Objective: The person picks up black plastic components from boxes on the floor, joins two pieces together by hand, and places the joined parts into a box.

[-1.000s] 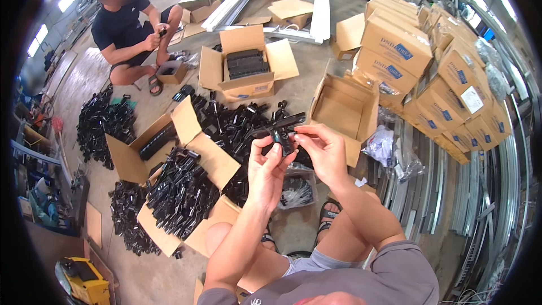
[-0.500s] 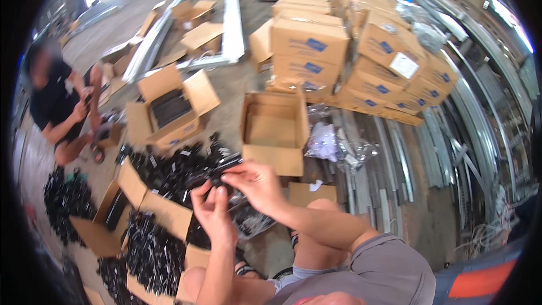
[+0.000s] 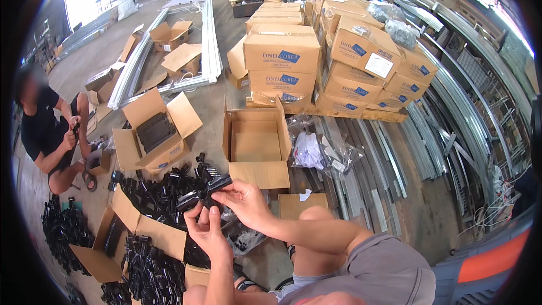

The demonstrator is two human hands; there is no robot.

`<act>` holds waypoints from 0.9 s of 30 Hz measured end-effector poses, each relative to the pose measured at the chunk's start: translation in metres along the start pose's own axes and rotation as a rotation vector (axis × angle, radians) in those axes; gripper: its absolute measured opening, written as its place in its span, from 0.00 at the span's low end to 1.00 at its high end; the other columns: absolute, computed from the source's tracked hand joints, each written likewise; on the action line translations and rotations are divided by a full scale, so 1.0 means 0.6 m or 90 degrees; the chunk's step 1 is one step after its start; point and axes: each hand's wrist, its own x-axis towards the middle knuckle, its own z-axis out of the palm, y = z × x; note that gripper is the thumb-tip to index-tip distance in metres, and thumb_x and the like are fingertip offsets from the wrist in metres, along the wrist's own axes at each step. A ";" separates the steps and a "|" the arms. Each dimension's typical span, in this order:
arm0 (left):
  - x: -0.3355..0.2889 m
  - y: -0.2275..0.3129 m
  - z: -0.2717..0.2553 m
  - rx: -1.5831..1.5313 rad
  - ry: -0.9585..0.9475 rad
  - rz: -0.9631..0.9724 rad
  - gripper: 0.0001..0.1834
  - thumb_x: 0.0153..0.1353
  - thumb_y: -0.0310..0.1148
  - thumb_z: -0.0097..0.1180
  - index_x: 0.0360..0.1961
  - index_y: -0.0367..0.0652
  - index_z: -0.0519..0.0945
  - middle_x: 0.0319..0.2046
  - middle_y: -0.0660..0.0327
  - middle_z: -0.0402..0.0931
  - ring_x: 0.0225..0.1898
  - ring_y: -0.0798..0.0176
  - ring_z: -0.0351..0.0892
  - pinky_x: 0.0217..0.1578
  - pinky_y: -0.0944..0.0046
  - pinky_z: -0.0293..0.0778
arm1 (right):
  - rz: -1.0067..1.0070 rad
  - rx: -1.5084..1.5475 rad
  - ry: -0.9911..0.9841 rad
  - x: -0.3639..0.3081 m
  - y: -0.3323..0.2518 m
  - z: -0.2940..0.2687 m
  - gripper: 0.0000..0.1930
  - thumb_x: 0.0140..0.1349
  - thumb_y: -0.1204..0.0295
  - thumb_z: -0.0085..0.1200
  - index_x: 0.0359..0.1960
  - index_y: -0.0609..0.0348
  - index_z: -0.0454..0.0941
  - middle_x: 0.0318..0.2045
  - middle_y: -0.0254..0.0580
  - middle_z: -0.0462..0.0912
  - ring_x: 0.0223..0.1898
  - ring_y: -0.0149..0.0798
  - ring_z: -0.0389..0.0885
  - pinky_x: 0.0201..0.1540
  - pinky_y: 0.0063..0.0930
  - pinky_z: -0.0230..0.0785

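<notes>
My left hand (image 3: 208, 230) and my right hand (image 3: 247, 202) meet in front of me, fingertips closed on a glossy black part. It is made up of two elongated black pieces set at an angle; one end (image 3: 189, 200) sticks out beyond my left fingers, the other (image 3: 219, 183) lies above my right fingertips. Whether the two are joined is hard to see, since the fingers cover the middle. Just beyond and left of my hands spreads a large heap of similar black parts (image 3: 161, 192) on the floor.
An open empty-looking carton (image 3: 257, 174) stands ahead; another carton (image 3: 184, 116) at left holds black pieces in rows. A nearer open carton (image 3: 161, 231) lies among more black parts (image 3: 148, 271). A co-worker (image 3: 42, 118) crouches at far left. Stacked boxes (image 3: 282, 48) and metal profiles (image 3: 367, 175) lie beyond and right.
The view has shifted, so the surroundings sit further left. Between my fingers the black part has turned, and its two ends now stand out on either side.
</notes>
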 end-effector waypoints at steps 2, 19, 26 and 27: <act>-0.001 0.004 -0.002 -0.011 0.007 -0.007 0.15 0.66 0.21 0.58 0.51 0.38 0.68 0.48 0.49 0.80 0.49 0.65 0.79 0.52 0.67 0.73 | 0.025 0.021 -0.010 -0.002 -0.006 0.006 0.09 0.65 0.78 0.62 0.44 0.69 0.81 0.41 0.41 0.86 0.44 0.28 0.83 0.48 0.23 0.77; -0.001 -0.005 -0.008 0.022 -0.002 0.006 0.16 0.67 0.25 0.60 0.52 0.40 0.68 0.47 0.51 0.80 0.49 0.63 0.79 0.52 0.61 0.77 | -0.019 -0.026 -0.005 -0.008 0.008 0.004 0.10 0.66 0.76 0.61 0.46 0.68 0.81 0.44 0.40 0.85 0.46 0.29 0.83 0.51 0.23 0.75; -0.001 -0.011 -0.008 0.025 0.000 0.028 0.16 0.67 0.24 0.59 0.52 0.40 0.68 0.48 0.51 0.79 0.50 0.63 0.79 0.51 0.63 0.77 | 0.064 0.043 0.014 -0.007 0.013 0.006 0.11 0.66 0.77 0.60 0.49 0.68 0.79 0.45 0.40 0.85 0.47 0.28 0.81 0.54 0.24 0.73; -0.002 -0.010 -0.004 0.024 -0.001 0.026 0.16 0.67 0.24 0.59 0.52 0.40 0.68 0.48 0.51 0.79 0.50 0.63 0.79 0.51 0.63 0.77 | 0.064 0.042 0.016 -0.007 0.019 0.004 0.11 0.66 0.77 0.60 0.49 0.68 0.79 0.45 0.40 0.85 0.47 0.28 0.81 0.54 0.24 0.73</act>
